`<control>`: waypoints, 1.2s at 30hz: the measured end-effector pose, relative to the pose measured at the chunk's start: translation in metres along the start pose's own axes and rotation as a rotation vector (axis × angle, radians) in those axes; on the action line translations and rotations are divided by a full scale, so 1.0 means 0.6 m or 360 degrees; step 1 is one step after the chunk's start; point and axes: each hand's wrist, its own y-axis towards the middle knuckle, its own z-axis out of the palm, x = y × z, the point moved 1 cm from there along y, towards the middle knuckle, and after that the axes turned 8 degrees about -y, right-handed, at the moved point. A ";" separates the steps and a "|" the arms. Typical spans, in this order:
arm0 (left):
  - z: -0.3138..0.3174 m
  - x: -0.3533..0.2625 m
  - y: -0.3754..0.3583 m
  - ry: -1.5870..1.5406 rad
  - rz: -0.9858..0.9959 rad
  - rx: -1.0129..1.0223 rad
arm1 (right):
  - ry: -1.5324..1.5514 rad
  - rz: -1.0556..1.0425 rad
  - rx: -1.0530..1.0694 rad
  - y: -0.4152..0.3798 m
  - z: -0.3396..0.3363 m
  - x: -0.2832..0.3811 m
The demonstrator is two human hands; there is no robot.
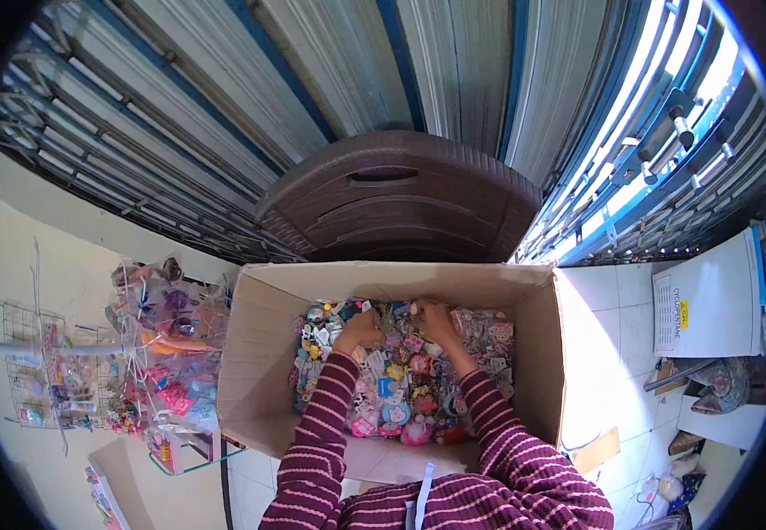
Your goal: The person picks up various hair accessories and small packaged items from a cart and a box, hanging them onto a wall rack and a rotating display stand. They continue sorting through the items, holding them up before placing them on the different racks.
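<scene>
Head view: open cardboard box (250, 380) sat before the person, small colourful trinkets (392, 412) spread over its bottom, pink, blue and yellow ones on the near side. Left hand (361, 331) reached into the box at the trinkets' far side, fingers curled down; grip could not be told. Right hand (435, 324) was just beside it, to the right, also at the trinkets; whether it clasped one could not be told. Brown plastic chair (400, 199) stood beyond the box; bagged goods (175, 353) hung to the left.
</scene>
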 end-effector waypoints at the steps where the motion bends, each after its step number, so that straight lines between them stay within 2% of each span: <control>1: -0.018 -0.001 -0.008 -0.0144 -0.0063 0.0088 | -0.0005 -0.0022 -0.0007 0.002 -0.013 0.004; 3: -0.052 -0.001 -0.035 -0.0248 -0.0078 0.0119 | 0.1005 0.0161 0.0283 0.005 -0.031 0.015; 4: -0.072 -0.009 -0.055 -0.0308 0.0034 0.0137 | 0.0998 0.0135 0.0285 0.007 -0.061 0.038; 5: -0.090 -0.019 -0.078 -0.0366 0.0144 0.0155 | 0.1393 0.0132 0.0377 0.004 -0.105 0.070; 6: -0.107 -0.028 -0.103 -0.0553 -0.0022 0.0168 | 0.1786 0.0130 0.0475 0.001 -0.141 0.100; 7: -0.117 -0.022 -0.118 -0.0557 -0.0017 0.0145 | 0.1779 0.0108 0.0483 0.000 -0.161 0.119; 10: -0.145 0.000 -0.171 -0.0943 0.0508 0.0075 | 0.1772 0.0052 0.0538 -0.008 -0.206 0.172; 11: -0.154 -0.011 -0.200 -0.0953 0.0518 0.0056 | 0.1756 0.0037 0.0548 -0.014 -0.219 0.195; 13: -0.170 -0.034 -0.267 -0.1885 0.0481 0.0083 | 0.1911 -0.0072 0.0514 -0.025 -0.242 0.243; 14: -0.176 -0.046 -0.300 -0.1896 0.0500 0.0067 | 0.1892 -0.0089 0.0525 -0.030 -0.247 0.263; 16: -0.180 -0.056 -0.354 -0.2292 0.0570 -0.0200 | 0.2066 -0.0275 0.0612 -0.040 -0.254 0.306; 19: -0.165 -0.017 -0.396 -0.2611 0.0766 -0.0121 | 0.1922 -0.0423 0.0705 -0.056 -0.268 0.377; 20: -0.158 -0.015 -0.412 -0.2614 0.0804 -0.0261 | 0.1921 -0.0609 0.0669 -0.059 -0.265 0.401; 23: -0.154 -0.010 -0.457 -0.2921 0.0944 -0.0435 | 0.1896 -0.0731 0.0802 -0.072 -0.263 0.464; 25: -0.152 -0.010 -0.489 -0.2886 0.1002 -0.0631 | 0.1931 -0.0751 0.0813 -0.083 -0.259 0.510; 28: -0.150 0.005 -0.530 -0.2403 0.1093 -0.1255 | 0.1772 -0.0873 0.0963 -0.099 -0.242 0.558; 29: -0.150 0.010 -0.545 -0.2386 0.1112 -0.1323 | 0.1768 -0.0924 0.1008 -0.107 -0.235 0.571; 31: -0.152 0.018 -0.581 -0.2225 0.1174 -0.1534 | 0.1170 -0.1276 0.0723 -0.125 -0.226 0.598; 33: -0.158 0.021 -0.620 -0.2283 0.1231 -0.1675 | 0.1089 -0.1408 0.0699 -0.156 -0.231 0.629; 35: -0.155 0.035 -0.652 -0.1825 0.1335 -0.1888 | 0.1004 -0.1507 0.0666 -0.167 -0.221 0.655; 36: -0.150 0.048 -0.662 -0.1760 0.1371 -0.1930 | 0.1117 -0.1594 0.0840 -0.170 -0.213 0.665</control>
